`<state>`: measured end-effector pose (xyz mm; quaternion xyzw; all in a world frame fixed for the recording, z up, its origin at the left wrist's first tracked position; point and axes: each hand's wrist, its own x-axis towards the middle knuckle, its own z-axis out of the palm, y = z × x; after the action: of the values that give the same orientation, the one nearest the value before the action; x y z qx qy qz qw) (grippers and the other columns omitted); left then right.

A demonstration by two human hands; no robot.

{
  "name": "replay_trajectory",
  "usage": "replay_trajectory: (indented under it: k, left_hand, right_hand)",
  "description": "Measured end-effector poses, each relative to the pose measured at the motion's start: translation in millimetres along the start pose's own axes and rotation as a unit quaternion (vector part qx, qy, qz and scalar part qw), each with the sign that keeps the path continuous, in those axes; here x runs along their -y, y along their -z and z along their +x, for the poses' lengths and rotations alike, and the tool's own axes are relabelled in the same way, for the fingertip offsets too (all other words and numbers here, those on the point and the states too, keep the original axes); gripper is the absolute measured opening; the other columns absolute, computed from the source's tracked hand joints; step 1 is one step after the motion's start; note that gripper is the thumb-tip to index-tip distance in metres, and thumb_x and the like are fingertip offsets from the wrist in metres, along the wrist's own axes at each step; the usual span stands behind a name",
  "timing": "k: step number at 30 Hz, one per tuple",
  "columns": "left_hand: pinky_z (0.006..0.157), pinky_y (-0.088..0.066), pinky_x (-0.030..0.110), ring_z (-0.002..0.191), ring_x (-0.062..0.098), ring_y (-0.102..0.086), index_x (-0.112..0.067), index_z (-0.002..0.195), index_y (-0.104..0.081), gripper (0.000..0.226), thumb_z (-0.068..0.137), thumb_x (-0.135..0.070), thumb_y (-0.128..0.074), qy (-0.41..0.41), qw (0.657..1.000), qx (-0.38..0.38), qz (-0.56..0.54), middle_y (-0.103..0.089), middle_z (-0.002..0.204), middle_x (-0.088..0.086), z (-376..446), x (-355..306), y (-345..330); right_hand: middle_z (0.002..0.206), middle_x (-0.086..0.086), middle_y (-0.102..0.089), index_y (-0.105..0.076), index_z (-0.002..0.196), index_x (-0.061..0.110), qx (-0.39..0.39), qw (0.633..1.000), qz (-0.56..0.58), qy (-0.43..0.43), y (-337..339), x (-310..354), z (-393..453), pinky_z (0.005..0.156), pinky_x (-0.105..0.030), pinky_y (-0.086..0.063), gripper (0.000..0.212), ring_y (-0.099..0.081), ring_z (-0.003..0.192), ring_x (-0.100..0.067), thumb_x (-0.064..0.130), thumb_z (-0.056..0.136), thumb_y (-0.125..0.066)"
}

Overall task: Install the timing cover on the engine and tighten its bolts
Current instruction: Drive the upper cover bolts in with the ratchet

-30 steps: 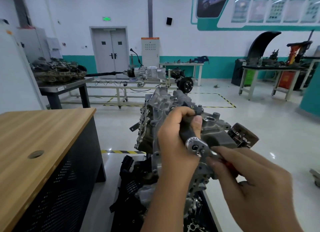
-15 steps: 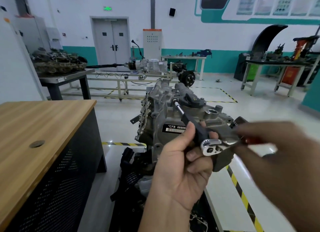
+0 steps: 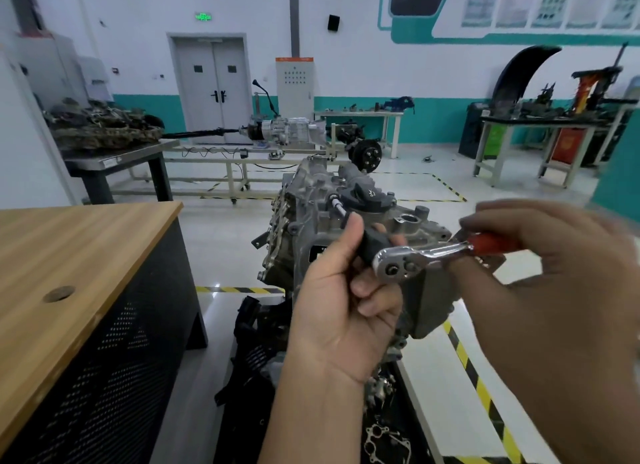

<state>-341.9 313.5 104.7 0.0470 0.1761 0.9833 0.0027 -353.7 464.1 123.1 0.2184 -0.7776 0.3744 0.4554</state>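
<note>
Wooden surface (image 3: 69, 256) far off to the left of the fingers. Engine (image 3: 311, 228) upright just beyond both hands. Left hand (image 3: 343, 311), fingers (image 3: 372, 287) curled around the black extension (image 3: 367, 242) running up to a bolt on the engine top. Right hand (image 3: 540, 256), blurred, fingers grasping the ratchet (image 3: 415, 256) by its red handle, head touching left fingers.

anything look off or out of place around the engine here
Nothing stands out. The left hand grips the black extension running up to the engine; the right hand holds the ratchet's red handle, blurred by motion. Loose metal parts lie below the engine, too dim to identify.
</note>
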Motion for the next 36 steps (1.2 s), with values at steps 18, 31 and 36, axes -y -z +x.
replay_trajectory:
  k: [18, 31, 36]
  left_hand:
    - [0.030, -0.038, 0.012, 0.030, 0.004, -0.036, 0.002, 0.103, -0.056, 0.022, 0.095, -0.018, -0.063, 0.049, 0.990, 0.056, -0.116, -0.064, 0.075, 0.021, -2.3, -19.2, 21.6]
    - [0.025, -0.028, 0.012, 0.024, 0.003, -0.035, -0.011, 0.058, -0.071, 0.022, 0.075, -0.025, -0.073, -0.033, 0.983, -0.064, 0.169, -0.066, 0.060, 0.006, 9.8, -2.5, 8.2]
    - [0.025, -0.028, 0.012, 0.023, 0.003, -0.033, -0.012, 0.060, -0.070, 0.024, 0.075, -0.031, -0.073, -0.029, 0.976, -0.061, 0.205, -0.067, 0.063, 0.008, 11.1, -4.4, 8.5]
  right_hand:
    - [0.057, 0.011, -0.061, -0.070, 0.085, 0.033, 0.210, 0.975, 0.027, -0.070, -28.4, 17.1, -55.0, 0.051, -0.037, -0.053, 0.027, -0.058, 0.053, -0.014, 0.021, 0.070, -0.089]
    - [0.084, 0.017, -0.055, -0.050, 0.097, 0.033, 0.371, 0.914, -0.097, -0.130, -12.8, 10.7, -57.4, 0.093, -0.045, -0.046, 0.021, -0.054, 0.094, -0.015, 0.054, 0.097, -0.049]
    - [0.108, 0.018, -0.068, -0.074, 0.096, 0.034, 0.182, 0.972, -0.129, -0.072, 10.8, 5.3, -12.2, 0.117, -0.067, -0.022, 0.019, -0.053, 0.123, -0.020, 0.020, 0.084, -0.074]
